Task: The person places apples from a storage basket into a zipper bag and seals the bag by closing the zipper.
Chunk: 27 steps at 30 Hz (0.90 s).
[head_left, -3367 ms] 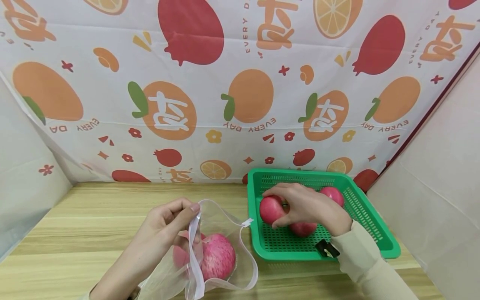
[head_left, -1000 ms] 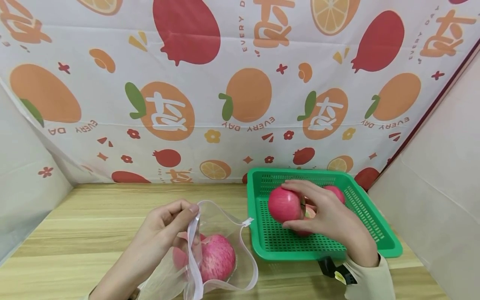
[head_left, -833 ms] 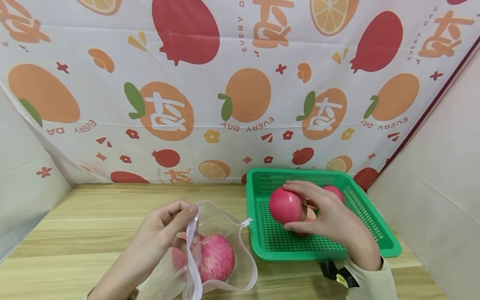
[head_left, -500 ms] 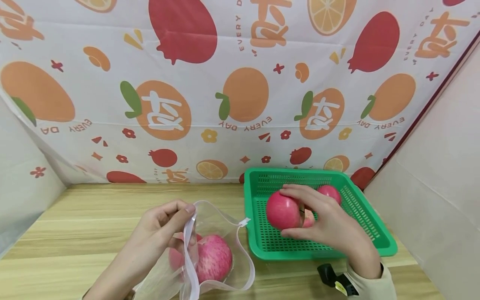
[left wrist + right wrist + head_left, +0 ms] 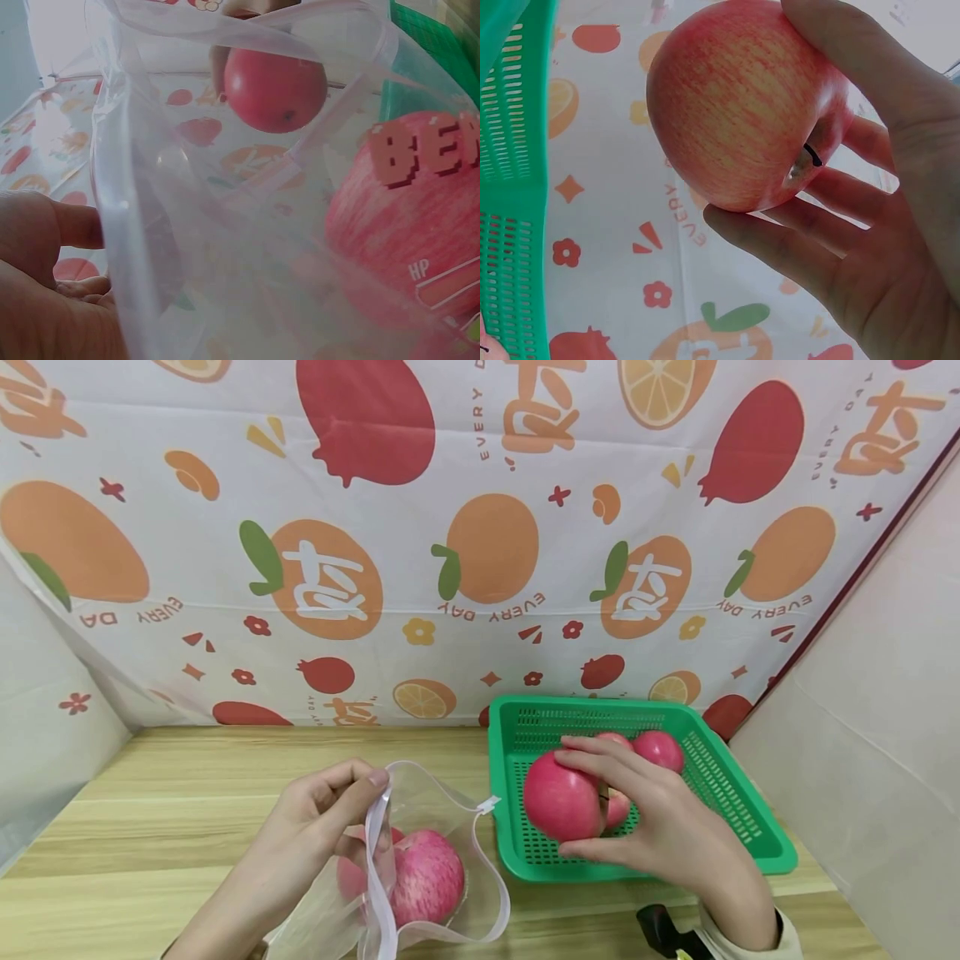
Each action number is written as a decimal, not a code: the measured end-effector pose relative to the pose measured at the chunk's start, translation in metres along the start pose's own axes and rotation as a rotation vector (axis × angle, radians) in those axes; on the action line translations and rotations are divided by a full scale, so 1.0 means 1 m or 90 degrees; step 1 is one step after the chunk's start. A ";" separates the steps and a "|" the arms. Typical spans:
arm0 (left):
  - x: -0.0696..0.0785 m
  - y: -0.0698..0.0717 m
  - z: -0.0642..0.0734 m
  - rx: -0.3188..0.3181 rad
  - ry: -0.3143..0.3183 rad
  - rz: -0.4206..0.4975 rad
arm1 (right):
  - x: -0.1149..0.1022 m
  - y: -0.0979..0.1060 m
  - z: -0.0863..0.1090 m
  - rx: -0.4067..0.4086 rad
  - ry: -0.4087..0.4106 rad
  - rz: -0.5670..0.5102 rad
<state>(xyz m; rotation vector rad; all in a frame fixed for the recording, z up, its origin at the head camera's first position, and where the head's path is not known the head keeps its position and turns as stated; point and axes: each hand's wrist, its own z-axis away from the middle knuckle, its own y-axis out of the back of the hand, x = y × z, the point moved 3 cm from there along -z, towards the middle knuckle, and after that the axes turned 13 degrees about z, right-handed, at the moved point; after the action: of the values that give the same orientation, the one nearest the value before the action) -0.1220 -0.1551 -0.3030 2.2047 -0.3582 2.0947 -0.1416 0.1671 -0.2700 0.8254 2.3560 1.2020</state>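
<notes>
My left hand (image 5: pixel 318 822) pinches the edge of a clear zip bag (image 5: pixel 491 881) between thumb and fingers, keeping its mouth apart. Inside the bag lie a striped pink apple (image 5: pixel 429 877) and another red one (image 5: pixel 352 877) partly behind the film. My right hand (image 5: pixel 652 818) grips a red apple (image 5: pixel 564 797) with fingers over the top and thumb below, above the green basket's near left part. The right wrist view shows that apple's dark stem facing the palm. In the left wrist view the held apple (image 5: pixel 276 90) appears beyond the bag's opening.
The green plastic basket (image 5: pixel 510 852) stands at the right with several apples, one (image 5: pixel 660 752) toward its back right. A wooden table (image 5: pixel 187 793) runs under everything. A fruit-printed cloth (image 5: pixel 420 568) hangs behind, and a pale wall (image 5: pixel 885 735) rises on the right.
My right hand first reached into the basket, then lifted the apple; it has since come nearer and slightly left. My left hand and the bag have stayed nearly still.
</notes>
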 end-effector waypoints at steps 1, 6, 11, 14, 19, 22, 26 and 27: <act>0.000 0.000 0.000 0.000 -0.002 -0.001 | -0.002 0.001 0.000 0.006 0.008 0.001; 0.000 0.000 0.001 0.003 -0.001 -0.001 | -0.009 0.003 0.000 0.031 0.031 0.010; 0.001 -0.001 0.000 0.006 -0.003 0.002 | -0.014 0.004 -0.002 0.048 0.042 0.005; 0.001 -0.002 0.000 0.003 -0.008 0.002 | -0.017 0.004 -0.004 0.074 0.069 -0.009; 0.001 -0.002 -0.001 -0.001 -0.008 0.003 | -0.022 0.001 -0.008 0.121 0.122 -0.037; 0.001 -0.002 -0.001 -0.004 -0.013 0.003 | -0.024 -0.001 -0.011 0.137 0.147 -0.046; 0.001 -0.003 -0.001 -0.008 -0.017 0.001 | -0.027 -0.004 -0.013 0.154 0.176 -0.061; 0.000 -0.003 -0.001 -0.008 -0.016 0.001 | -0.028 -0.004 -0.014 0.160 0.184 -0.063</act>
<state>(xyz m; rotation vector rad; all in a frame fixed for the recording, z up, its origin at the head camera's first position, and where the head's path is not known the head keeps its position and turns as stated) -0.1225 -0.1519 -0.3023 2.2271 -0.3731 2.0606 -0.1293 0.1388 -0.2638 0.6337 2.7908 1.0594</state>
